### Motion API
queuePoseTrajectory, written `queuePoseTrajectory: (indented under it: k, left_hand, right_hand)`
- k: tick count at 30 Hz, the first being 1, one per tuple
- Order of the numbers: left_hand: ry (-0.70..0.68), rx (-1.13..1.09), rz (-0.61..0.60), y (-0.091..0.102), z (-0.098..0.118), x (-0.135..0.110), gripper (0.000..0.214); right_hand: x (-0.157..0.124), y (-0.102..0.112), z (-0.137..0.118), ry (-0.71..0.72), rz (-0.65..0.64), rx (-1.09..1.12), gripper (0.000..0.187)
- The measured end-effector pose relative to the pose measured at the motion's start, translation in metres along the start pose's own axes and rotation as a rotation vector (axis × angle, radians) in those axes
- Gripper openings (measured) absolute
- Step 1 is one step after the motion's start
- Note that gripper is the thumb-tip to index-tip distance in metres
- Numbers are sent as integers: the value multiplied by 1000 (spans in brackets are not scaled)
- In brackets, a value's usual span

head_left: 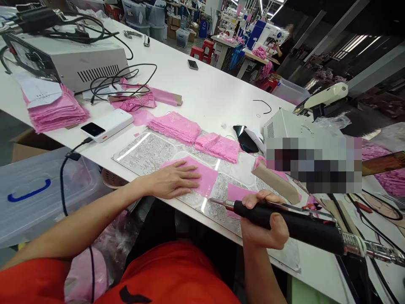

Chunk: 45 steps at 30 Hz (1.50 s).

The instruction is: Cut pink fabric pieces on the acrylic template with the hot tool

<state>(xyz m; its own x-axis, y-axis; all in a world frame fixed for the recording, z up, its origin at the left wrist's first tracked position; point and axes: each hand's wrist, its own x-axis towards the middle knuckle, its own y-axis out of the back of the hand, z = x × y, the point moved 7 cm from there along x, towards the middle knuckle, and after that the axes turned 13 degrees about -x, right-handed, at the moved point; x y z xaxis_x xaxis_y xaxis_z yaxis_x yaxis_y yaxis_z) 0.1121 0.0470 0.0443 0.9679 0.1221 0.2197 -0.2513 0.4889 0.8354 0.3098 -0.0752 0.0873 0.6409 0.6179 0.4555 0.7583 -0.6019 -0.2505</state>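
Note:
My left hand (177,179) lies flat with its fingers stretched out on a pink fabric piece (207,179). The piece rests on a clear template board (145,154) with a grey speckled surface. In my right hand (262,223) is a black corded hand tool (297,223), held by its thick handle. Its slim metal tip points left, close to the near corner of the fabric piece; whether it touches is unclear. Another pink piece (238,193) lies just behind the tool and is partly covered by it. Two stacks of pink lace fabric, one left (174,126) and one right (217,147), sit along the board's far side.
A grey power box (85,59) with loose black cables stands at the back left, near a white power bank (107,125) and a pink stack (53,109). At right are another box (291,122) and a cardboard strip (276,183). A person works at a distant sewing machine.

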Motion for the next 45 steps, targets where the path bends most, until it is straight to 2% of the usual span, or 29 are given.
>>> queuePoseTrajectory:
  k: [25,45]
  left_hand:
    - [-55,-46,137,9,1,-5,28]
    - [-100,-18,200,15,6,-6,24]
  right_hand:
    - [-2,-5,6,-41,-12,-47,22]
    - [3,-6,3,-7,-1,7,23]
